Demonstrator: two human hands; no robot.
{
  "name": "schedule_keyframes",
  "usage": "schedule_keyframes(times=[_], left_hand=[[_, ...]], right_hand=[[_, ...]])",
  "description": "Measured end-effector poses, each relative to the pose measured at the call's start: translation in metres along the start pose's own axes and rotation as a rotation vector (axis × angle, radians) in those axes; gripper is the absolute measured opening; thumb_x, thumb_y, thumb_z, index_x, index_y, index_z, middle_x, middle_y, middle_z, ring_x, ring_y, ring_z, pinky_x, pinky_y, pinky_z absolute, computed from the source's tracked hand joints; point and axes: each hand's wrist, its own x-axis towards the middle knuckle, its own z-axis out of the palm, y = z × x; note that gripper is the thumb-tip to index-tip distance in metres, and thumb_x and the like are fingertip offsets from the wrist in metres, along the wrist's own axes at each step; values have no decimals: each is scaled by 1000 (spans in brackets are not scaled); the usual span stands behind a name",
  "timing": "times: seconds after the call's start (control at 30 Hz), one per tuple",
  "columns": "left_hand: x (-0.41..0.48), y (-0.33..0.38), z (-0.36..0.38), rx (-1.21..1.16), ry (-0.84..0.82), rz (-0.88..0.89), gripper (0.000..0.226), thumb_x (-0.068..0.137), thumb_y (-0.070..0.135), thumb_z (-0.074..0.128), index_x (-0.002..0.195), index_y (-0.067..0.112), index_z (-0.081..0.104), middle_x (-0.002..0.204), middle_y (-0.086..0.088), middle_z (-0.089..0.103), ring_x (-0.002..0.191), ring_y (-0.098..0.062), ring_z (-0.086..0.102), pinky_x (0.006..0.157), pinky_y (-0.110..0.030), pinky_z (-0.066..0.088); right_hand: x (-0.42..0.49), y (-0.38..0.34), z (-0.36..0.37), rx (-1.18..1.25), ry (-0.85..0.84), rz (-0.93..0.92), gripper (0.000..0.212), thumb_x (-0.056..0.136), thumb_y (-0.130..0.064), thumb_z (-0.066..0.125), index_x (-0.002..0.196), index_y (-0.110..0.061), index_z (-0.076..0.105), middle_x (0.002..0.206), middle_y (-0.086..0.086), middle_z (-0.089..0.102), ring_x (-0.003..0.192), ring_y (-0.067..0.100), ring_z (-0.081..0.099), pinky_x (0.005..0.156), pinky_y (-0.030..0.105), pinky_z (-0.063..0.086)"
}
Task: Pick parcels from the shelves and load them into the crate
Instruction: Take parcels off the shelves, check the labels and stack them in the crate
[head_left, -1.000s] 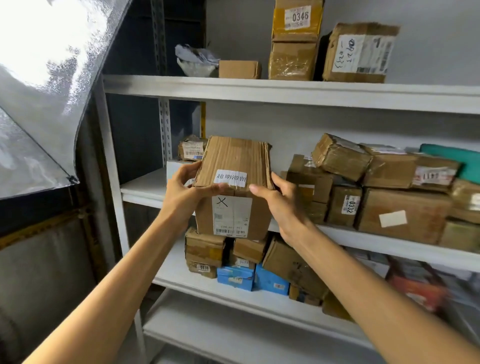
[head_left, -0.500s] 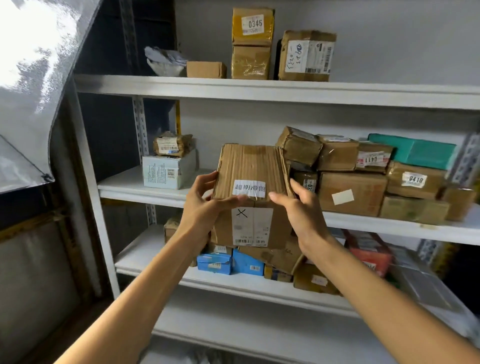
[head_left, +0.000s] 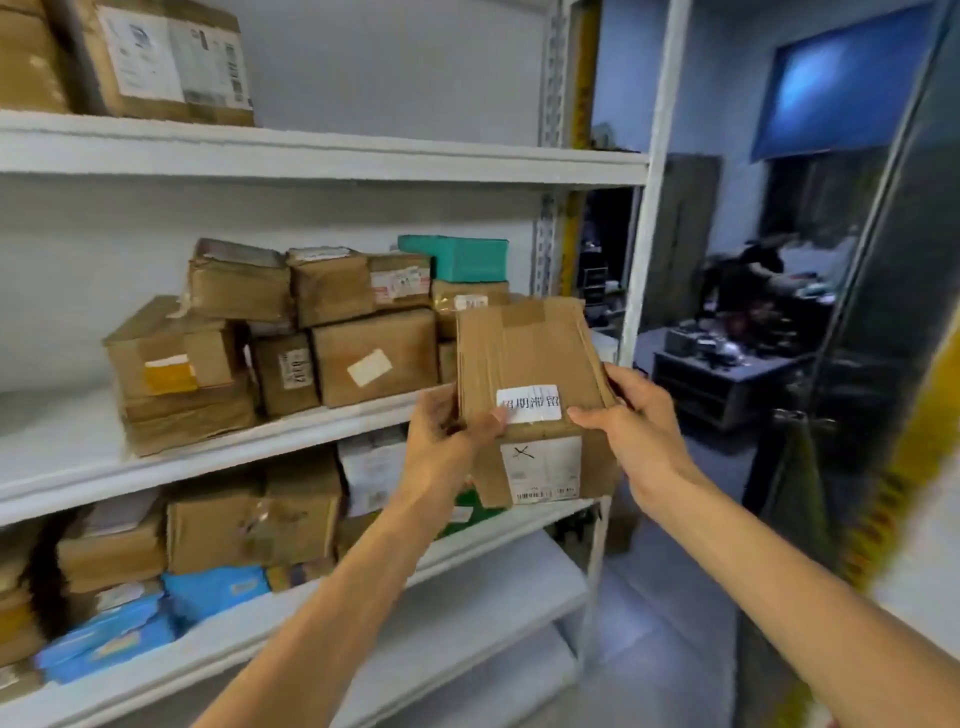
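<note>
I hold a brown cardboard parcel (head_left: 530, 364) in the air in front of the right end of the white shelves (head_left: 311, 161). It has a white label with printed characters on top and a barcode label on its front. My left hand (head_left: 447, 441) grips its left side, thumb on the top label. My right hand (head_left: 631, 421) grips its right side, thumb on the top edge. No crate is in view.
Several brown parcels (head_left: 374, 353) and a teal box (head_left: 457, 257) are piled on the middle shelf. More boxes and blue packets (head_left: 213, 590) fill the shelf below. A large labelled box (head_left: 171, 62) sits on top. A dark room with a cluttered low table (head_left: 727, 364) opens at right.
The parcel and both hands have swung to the right, away from the shelf's left end. The view has turned right with them, and the room beyond the shelf post now shows.
</note>
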Motion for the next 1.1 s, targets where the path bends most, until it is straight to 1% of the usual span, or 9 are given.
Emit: schedule_keyframes(times=[0.1,0.17,0.27,0.4,0.53,0.67,0.8,0.93,1.1], left_hand=[[17,-28,55,-45,-178,-19,46,75,16,80,115,21,55,103,8,71,92,-11,71,72,-25,57],[26,-44,87,-17,-313,7,34,82,10,75,112,21,64,101,3,75,90,-10,71,67,-18,54],[36,-66,128,-11,-493,-3,35,82,11,74,114,21,64,106,3,74,96,-11,70,72,-18,54],[36,-99,170,-29,-716,-33,43,80,7,75,119,19,61,106,7,72,94,-2,68,71,-15,53],[28,-127,187,-39,-927,-92,48,78,6,76,122,13,60,104,5,73,91,-3,68,68,-14,53],[1,-147,211,9,-1153,-112,49,77,9,78,122,20,58,114,1,69,106,-12,64,87,-30,54],[-52,-163,242,9,-1395,-130,44,76,14,80,111,33,59,111,7,69,99,-6,67,76,-24,57],[-115,-174,264,52,-1582,-139,46,79,24,78,115,36,54,113,13,65,105,-9,62,85,-33,56],[-191,-191,293,42,-1754,-215,45,80,16,78,116,31,54,116,6,66,108,-16,64,90,-43,56]], right_hand=[[1,10,-52,-78,168,34,47,77,-1,73,117,-24,64,104,-9,71,99,14,66,90,38,53],[-2,17,-79,-121,265,47,46,77,-1,72,118,-22,64,103,-8,72,99,15,66,87,36,53],[-16,29,-112,-174,426,69,49,77,-1,72,121,-19,62,105,-8,70,100,12,64,79,26,49],[-46,47,-138,-243,671,125,55,77,-1,73,128,-15,57,118,-1,65,112,22,58,96,41,49],[-87,61,-133,-251,847,154,64,67,-13,76,127,-12,56,120,3,64,109,25,61,91,42,54],[-139,78,-130,-238,1051,199,62,62,-16,77,121,-12,57,114,1,65,104,23,63,85,45,57],[-201,91,-141,-227,1280,262,59,63,-12,81,117,-14,57,112,-2,62,109,21,59,89,44,54],[-260,99,-154,-246,1480,336,69,58,-19,81,122,-17,55,120,2,59,112,23,56,90,47,53],[-324,109,-176,-265,1684,368,55,67,-3,82,113,-20,55,118,4,61,113,24,58,93,46,52]])
